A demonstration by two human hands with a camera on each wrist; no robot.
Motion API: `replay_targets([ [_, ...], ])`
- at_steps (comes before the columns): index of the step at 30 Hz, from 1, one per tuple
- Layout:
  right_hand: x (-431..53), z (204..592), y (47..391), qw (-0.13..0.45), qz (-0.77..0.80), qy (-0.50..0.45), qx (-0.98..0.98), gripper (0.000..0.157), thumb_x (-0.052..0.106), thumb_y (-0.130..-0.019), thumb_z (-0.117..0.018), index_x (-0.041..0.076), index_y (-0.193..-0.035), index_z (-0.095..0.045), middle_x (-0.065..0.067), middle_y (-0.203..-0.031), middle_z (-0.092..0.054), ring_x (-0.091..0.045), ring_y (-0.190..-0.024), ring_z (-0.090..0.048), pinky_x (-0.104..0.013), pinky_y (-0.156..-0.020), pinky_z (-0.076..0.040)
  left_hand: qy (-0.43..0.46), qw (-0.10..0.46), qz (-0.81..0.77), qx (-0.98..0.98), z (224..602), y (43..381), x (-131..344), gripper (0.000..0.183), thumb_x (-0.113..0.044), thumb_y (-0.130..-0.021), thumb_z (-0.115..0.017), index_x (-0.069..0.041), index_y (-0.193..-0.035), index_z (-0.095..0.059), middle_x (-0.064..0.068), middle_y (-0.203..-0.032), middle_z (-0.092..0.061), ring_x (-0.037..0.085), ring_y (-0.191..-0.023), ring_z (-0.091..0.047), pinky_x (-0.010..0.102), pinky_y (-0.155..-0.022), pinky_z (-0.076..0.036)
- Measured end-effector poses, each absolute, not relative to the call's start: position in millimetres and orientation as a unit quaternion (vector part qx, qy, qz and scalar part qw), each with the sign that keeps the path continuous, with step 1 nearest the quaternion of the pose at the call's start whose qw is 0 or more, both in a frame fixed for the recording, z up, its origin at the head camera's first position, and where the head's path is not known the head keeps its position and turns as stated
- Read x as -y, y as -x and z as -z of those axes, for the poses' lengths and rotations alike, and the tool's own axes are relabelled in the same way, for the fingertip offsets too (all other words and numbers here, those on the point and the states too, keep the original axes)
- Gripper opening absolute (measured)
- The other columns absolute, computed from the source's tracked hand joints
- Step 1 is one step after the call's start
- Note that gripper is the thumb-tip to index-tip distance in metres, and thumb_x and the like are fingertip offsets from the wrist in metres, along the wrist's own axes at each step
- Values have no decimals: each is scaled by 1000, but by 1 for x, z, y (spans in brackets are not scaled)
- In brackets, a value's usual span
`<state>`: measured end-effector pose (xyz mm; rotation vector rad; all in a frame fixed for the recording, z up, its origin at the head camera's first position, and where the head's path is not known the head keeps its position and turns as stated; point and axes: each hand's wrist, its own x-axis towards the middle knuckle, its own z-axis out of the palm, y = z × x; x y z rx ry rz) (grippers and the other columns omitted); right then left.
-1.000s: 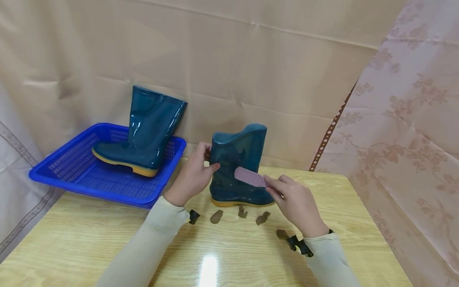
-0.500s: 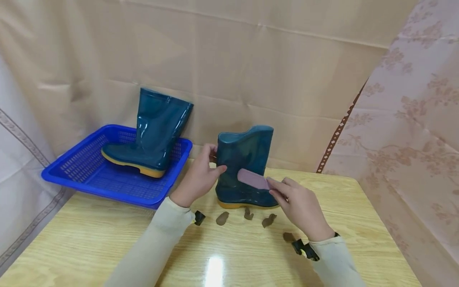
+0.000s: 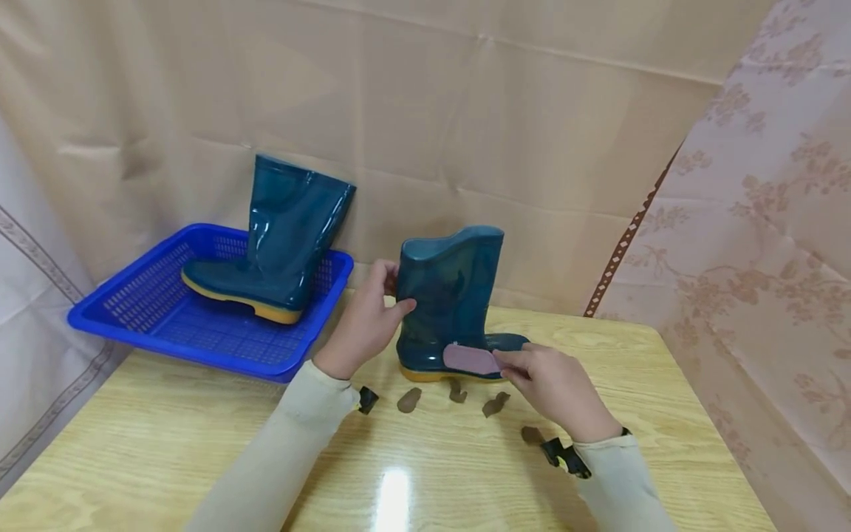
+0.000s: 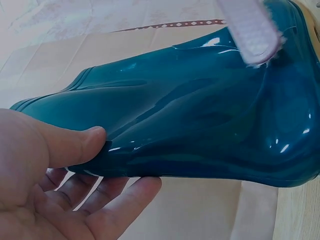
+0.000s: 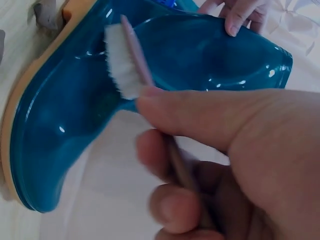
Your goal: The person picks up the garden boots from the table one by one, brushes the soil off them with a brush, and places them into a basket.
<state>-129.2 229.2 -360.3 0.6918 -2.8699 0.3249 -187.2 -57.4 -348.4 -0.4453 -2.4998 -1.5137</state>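
A teal rubber boot (image 3: pixel 445 295) with a yellow sole stands upright on the table, its toe to the right. My left hand (image 3: pixel 366 318) grips the back of its shaft, thumb on the near side and fingers behind; the left wrist view shows that thumb lying on the glossy rubber. In my right hand (image 3: pixel 555 388) I hold a pink-backed brush (image 3: pixel 470 360) by its handle, thumb along the top. White bristles (image 5: pixel 120 65) face the boot near the ankle in the right wrist view. The brush hides part of the lower boot in the head view.
A blue plastic basket (image 3: pixel 199 362) sits at the left with a matching boot (image 3: pixel 282 229) leaning in it. Several brown flat pieces, one a brown oval (image 3: pixel 409 400), lie on the table (image 3: pixel 332 473) before the boot. A beige curtain (image 3: pixel 412 111) hangs behind.
The brush in my right hand has moved down the boot from the shaft to the ankle and foot. My left hand keeps its hold on the shaft.
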Motion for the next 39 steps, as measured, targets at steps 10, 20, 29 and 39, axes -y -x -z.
replay_targets([
  [10,-234,352,124,-17,-137,-196,971,24,15,-95,-76,13,-119,-79,6,-89,-76,-5,-62,-50,-25,-52,-42,140,81,513,843,348,187,59,43,-8,-100,-68,-9,-135,-42,12,-127,-55,30,-118,-56,49,-101,-52],
  [20,-224,353,128,186,-146,-207,949,35,20,-96,-76,15,-130,-73,6,-78,-57,-7,-60,-44,-24,-50,-38,157,72,515,839,348,185,64,56,-8,-99,-65,-8,-149,-39,12,-137,-56,30,-119,-57,49,-98,-57],
  [29,-228,359,125,-9,-121,-174,977,27,21,-97,-75,11,-121,-78,8,-77,-68,-9,-62,-48,-27,-52,-36,162,65,497,850,347,184,57,42,-8,-102,-65,-11,-142,-50,7,-134,-60,26,-120,-59,46,-98,-57],
  [39,-224,357,126,68,-138,-208,966,24,23,-98,-73,13,-120,-78,7,-88,-73,-3,-59,-47,-25,-50,-36,159,89,480,858,343,185,66,36,-4,-100,-68,-12,-134,-57,6,-127,-67,24,-109,-65,47,-96,-57],
])
